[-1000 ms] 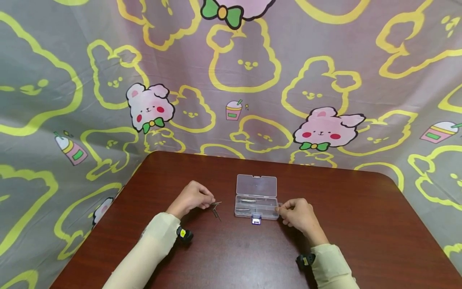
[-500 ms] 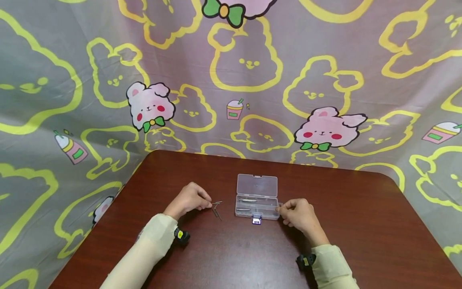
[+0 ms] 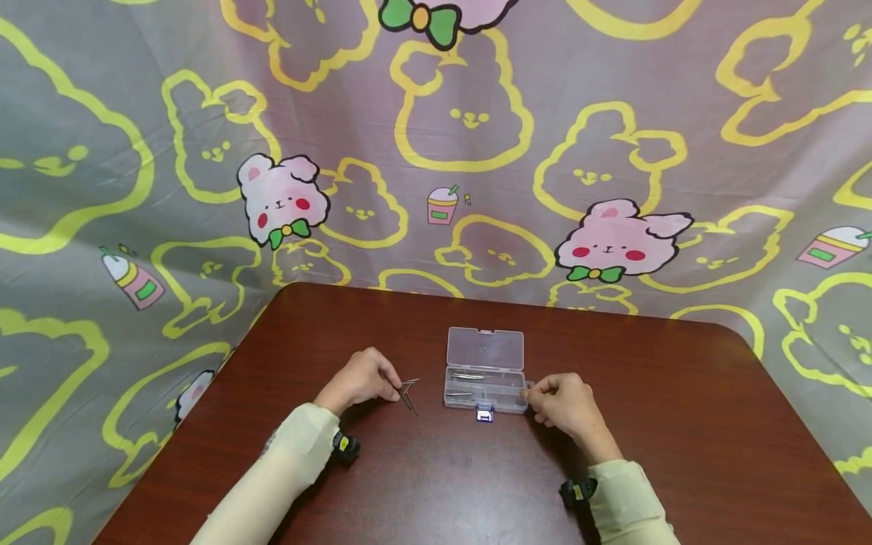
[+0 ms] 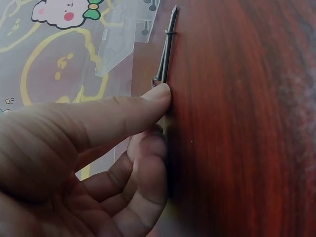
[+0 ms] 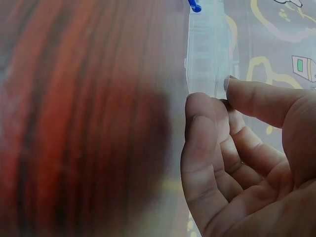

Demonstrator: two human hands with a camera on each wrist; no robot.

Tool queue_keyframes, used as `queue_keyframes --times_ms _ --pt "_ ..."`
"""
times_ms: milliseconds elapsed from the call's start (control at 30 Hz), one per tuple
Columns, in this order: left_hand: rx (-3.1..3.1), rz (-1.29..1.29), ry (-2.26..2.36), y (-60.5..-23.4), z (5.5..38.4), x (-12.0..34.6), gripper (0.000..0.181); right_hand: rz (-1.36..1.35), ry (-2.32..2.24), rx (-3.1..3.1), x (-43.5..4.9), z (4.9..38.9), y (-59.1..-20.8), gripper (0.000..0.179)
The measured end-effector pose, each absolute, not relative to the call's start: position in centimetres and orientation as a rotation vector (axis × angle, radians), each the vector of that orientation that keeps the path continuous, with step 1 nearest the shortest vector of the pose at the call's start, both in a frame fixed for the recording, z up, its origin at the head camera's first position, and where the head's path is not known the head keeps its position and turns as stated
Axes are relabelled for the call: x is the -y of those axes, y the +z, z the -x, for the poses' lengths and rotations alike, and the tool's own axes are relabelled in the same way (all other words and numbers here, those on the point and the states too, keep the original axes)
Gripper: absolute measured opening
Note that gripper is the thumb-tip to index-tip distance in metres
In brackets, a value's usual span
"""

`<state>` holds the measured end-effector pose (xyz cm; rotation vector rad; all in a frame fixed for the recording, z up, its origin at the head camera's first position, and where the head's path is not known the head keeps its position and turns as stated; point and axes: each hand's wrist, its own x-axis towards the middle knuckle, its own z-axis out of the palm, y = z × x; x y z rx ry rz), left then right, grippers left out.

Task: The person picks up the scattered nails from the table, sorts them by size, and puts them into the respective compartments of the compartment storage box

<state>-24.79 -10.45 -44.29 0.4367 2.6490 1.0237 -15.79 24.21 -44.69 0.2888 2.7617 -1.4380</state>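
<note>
On the brown table (image 3: pixel 436 484), your left hand (image 3: pixel 365 376) pinches the pins (image 4: pixel 169 47) at the head view's lower middle, best done lightly, while your right hand (image 3: pixel 564 405) grips the open box's (image 3: pixel 485 369) right end, ideally steadying it.

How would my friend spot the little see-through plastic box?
Find the reddish-brown wood-grained table. Near its middle, touching the person's bare right hand, lies a clear rectangular plastic box. Unlike the thin grey metal pieces by the bare left hand, it has an open lid and a blue-edged clasp.
</note>
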Motion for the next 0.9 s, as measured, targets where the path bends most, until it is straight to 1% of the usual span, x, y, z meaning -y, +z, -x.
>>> queue_keyframes --times_ms 167,400,567,733,900 --pt "-2.665 -0.520 0.970 -44.3 25.0 10.7 0.018 -0.286 -1.434 -2.763 -24.2 15.8 -44.7 0.017" --pt "-2.599 -0.798 0.882 -44.1 25.3 11.2 0.015 -0.278 -1.434 -2.771 -24.3 15.8 -44.6 0.016" --pt "-2.538 -0.934 0.747 -43.8 25.4 11.4 0.015 -0.281 -1.438 -2.764 -24.3 15.8 -44.5 0.016" --pt "-2.534 -0.991 0.615 -43.5 25.3 11.5 0.016 -0.286 -1.438 -2.757 -24.3 15.8 -44.4 0.017" --pt "-2.482 -0.933 0.695 -43.1 25.2 11.7 0.017 -0.283 -1.432 -2.758 -24.2 15.7 -44.4 0.017"
